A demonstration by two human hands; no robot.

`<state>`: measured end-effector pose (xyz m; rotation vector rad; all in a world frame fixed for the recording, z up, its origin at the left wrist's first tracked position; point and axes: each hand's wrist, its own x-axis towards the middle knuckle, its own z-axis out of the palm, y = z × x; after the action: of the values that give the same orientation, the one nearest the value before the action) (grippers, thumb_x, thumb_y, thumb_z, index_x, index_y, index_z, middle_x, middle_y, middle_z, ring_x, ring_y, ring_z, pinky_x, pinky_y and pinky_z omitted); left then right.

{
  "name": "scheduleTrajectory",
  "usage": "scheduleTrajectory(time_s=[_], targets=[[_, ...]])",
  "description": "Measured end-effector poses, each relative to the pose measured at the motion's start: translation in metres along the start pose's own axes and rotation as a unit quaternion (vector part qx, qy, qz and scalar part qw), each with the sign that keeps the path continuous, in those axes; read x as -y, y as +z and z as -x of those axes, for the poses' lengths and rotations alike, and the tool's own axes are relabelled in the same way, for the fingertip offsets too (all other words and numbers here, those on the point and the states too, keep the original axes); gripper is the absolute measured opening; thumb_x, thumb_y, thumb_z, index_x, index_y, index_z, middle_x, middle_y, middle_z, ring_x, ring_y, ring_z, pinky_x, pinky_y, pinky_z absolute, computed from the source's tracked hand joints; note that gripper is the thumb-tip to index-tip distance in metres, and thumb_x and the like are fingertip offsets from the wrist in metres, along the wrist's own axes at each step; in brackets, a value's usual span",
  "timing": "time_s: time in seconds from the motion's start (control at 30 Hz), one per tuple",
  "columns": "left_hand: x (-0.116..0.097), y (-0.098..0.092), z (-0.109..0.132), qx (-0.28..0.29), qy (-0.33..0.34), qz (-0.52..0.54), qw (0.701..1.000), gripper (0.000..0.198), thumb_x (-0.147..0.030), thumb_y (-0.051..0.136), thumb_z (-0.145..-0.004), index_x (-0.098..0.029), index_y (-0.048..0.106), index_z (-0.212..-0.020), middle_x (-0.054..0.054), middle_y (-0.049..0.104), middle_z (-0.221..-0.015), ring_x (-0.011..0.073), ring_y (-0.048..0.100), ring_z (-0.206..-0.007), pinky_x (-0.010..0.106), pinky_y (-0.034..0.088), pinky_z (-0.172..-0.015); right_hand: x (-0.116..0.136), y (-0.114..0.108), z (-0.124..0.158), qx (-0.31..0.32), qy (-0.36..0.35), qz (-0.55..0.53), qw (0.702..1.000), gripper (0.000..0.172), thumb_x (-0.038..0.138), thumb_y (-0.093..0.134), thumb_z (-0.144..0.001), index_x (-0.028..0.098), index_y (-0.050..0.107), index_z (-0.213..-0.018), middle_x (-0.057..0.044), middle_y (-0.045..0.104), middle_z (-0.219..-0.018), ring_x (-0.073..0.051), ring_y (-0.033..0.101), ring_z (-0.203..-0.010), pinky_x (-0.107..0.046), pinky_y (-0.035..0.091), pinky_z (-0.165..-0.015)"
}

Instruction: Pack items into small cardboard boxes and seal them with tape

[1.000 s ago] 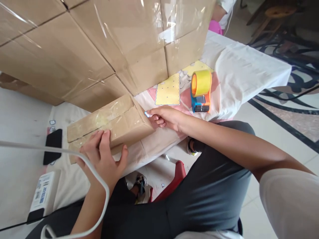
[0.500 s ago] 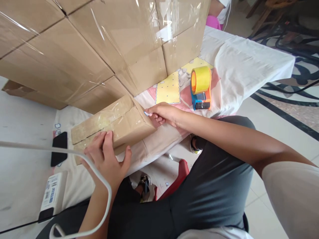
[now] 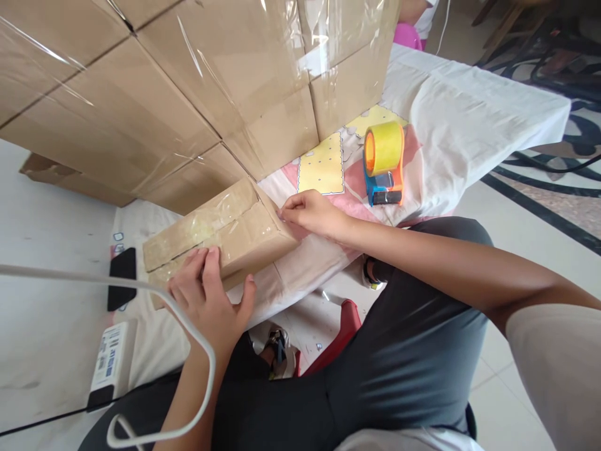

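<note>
A small taped cardboard box (image 3: pixel 220 235) lies on the white-covered table (image 3: pixel 469 119) in front of me. My left hand (image 3: pixel 211 300) rests on its near side, fingers flat on top and thumb against the front face. My right hand (image 3: pixel 307 212) presses its curled fingers against the box's right end, where the tape wraps over. In the earlier frames a small white-blue scrap showed at those fingertips; now it is hidden. An orange and blue tape dispenser (image 3: pixel 385 164) with a yellow roll stands to the right of that hand.
A tall stack of film-wrapped cartons (image 3: pixel 188 88) rises just behind the small box. A yellow sheet (image 3: pixel 322 170) lies beside the dispenser. A black phone (image 3: pixel 121 287) and a white power bank (image 3: pixel 110 363) with a white cable (image 3: pixel 141 291) are at the left. Another person sits beyond the table.
My right hand has turned and pressed closer against the box's end, hiding the small scrap at its fingertips. The left hand stays on the box. The view shifted slightly.
</note>
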<state>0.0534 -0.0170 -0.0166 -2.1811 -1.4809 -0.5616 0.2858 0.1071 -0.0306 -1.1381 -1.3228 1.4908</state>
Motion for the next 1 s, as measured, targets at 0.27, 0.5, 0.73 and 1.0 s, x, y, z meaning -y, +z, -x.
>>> scheduleTrajectory(time_s=[0.27,0.5,0.73,1.0], targets=[[0.003,0.001,0.0,-0.007,-0.008,0.007,1.0,0.087,-0.037,0.071,-0.085,-0.021,0.03,-0.161,0.025,0.051,-0.148,0.0444,0.05,-0.136,0.063,0.036,-0.106,-0.006,-0.004,0.017,0.097,-0.054,0.005,0.994,0.024,0.01,0.063,-0.082,0.016,0.081,-0.096,0.004,0.066,-0.063,-0.011,0.058,-0.062,-0.024,0.047,-0.065],[0.005,0.005,0.0,-0.014,-0.043,-0.021,0.999,0.082,-0.046,0.07,-0.082,-0.015,0.044,-0.152,0.024,0.057,-0.141,0.0428,0.055,-0.13,0.056,0.035,-0.107,-0.008,-0.004,0.021,0.132,-0.008,0.034,0.991,0.042,0.01,0.059,-0.09,0.017,0.073,-0.129,0.003,0.068,-0.069,-0.01,0.059,-0.066,-0.023,0.047,-0.069],[0.006,0.007,-0.001,-0.006,-0.053,-0.038,0.998,0.081,-0.047,0.069,-0.08,-0.013,0.046,-0.15,0.024,0.057,-0.14,0.0426,0.054,-0.129,0.054,0.032,-0.109,-0.015,0.002,0.013,0.112,-0.012,0.008,0.994,0.049,0.009,0.058,-0.09,0.016,0.067,-0.137,0.004,0.066,-0.065,-0.01,0.053,-0.06,-0.023,0.046,-0.064],[0.004,0.004,0.0,0.014,-0.05,-0.038,0.998,0.084,-0.053,0.065,-0.083,-0.01,0.043,-0.151,0.026,0.053,-0.142,0.0442,0.051,-0.129,0.057,0.031,-0.109,-0.003,-0.002,0.007,0.146,-0.137,0.121,0.972,0.035,0.02,0.053,-0.097,0.011,0.077,-0.073,0.004,0.056,-0.054,-0.007,0.045,-0.052,-0.024,0.037,-0.058]])
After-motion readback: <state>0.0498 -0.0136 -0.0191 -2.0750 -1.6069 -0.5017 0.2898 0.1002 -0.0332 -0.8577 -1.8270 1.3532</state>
